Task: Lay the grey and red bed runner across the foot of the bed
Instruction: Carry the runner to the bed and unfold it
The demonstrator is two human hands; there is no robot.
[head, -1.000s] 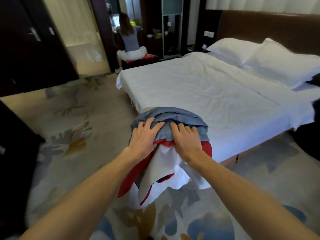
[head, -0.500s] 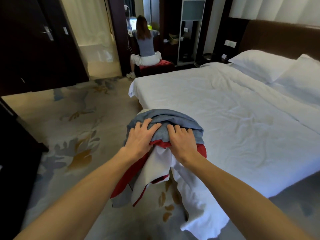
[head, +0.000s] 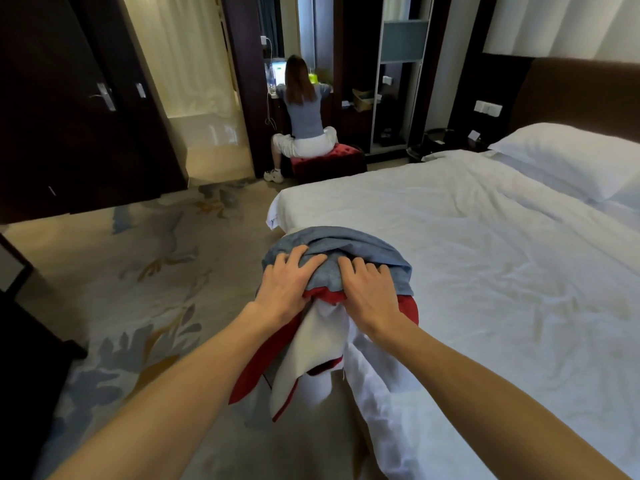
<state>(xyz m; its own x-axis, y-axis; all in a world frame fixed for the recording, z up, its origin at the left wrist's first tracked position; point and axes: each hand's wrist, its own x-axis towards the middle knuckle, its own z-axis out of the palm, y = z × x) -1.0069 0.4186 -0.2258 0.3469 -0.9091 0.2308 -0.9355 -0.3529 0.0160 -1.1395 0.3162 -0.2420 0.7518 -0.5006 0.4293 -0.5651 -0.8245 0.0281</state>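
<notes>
The grey and red bed runner (head: 349, 245) is bunched into a heap at the near left edge of the bed (head: 485, 271). Its grey side is on top, with red trim and white lining hanging down toward the floor. My left hand (head: 285, 285) grips the grey cloth on the left of the heap. My right hand (head: 369, 291) grips it just to the right, fingers dug into the fabric. The bed is covered by a wrinkled white sheet.
Two white pillows (head: 568, 157) lie by the dark headboard at the right. A person (head: 304, 112) sits on a red stool (head: 325, 161) at a desk beyond the far corner of the bed. Patterned carpet (head: 138, 289) spreads to the left, dark doors (head: 69, 109) behind it.
My view has swung left along the bed's foot, so the pillows have slid toward the right edge. Both hands keep the same grip on the bunched runner.
</notes>
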